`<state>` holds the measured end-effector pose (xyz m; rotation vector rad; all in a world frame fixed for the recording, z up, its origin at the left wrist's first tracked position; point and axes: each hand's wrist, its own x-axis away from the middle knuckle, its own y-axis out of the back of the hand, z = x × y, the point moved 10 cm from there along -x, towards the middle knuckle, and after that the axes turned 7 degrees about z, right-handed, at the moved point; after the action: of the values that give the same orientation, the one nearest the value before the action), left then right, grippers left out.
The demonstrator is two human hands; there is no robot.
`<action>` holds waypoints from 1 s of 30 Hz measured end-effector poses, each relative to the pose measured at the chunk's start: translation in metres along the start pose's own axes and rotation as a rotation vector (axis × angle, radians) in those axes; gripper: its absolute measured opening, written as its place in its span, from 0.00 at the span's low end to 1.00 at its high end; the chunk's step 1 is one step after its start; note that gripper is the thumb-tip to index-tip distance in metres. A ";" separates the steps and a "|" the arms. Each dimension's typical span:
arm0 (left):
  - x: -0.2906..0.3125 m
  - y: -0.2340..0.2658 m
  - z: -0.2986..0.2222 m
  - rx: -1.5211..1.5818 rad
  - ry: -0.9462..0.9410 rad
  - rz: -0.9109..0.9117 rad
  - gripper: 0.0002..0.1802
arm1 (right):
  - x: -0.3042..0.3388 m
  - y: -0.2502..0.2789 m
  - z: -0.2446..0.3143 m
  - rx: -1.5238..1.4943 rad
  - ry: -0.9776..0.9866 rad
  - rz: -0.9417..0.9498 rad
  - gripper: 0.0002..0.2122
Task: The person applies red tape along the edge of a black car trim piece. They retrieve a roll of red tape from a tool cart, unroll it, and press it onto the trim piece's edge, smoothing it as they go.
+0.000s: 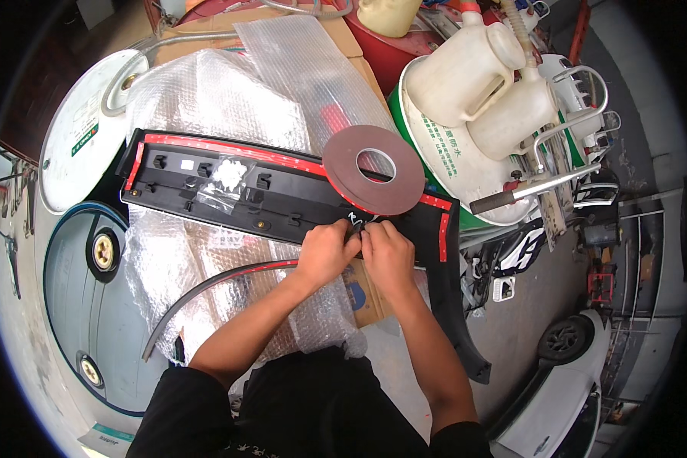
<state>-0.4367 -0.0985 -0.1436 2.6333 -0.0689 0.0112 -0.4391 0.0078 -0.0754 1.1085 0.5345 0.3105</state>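
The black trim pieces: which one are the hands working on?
The wide black panel with the red tape strip along its top edge; both hands, left and right, pinch at its lower edge. The thin curved strip lies untouched on the bubble wrap.

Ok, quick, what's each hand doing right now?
Left hand: closed, fingers pinched on the near edge of the black trim panel.
Right hand: closed, pinching the same spot beside it; what sits between the fingertips cannot be told.
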 end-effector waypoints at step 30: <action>0.000 0.010 0.020 0.250 0.142 -0.023 0.13 | 0.005 0.071 -0.024 -0.228 -0.148 -0.157 0.05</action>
<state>-0.4372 -0.1171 -0.1562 2.8739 0.0127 0.2118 -0.4471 0.0588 -0.0201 0.8552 0.4402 0.1466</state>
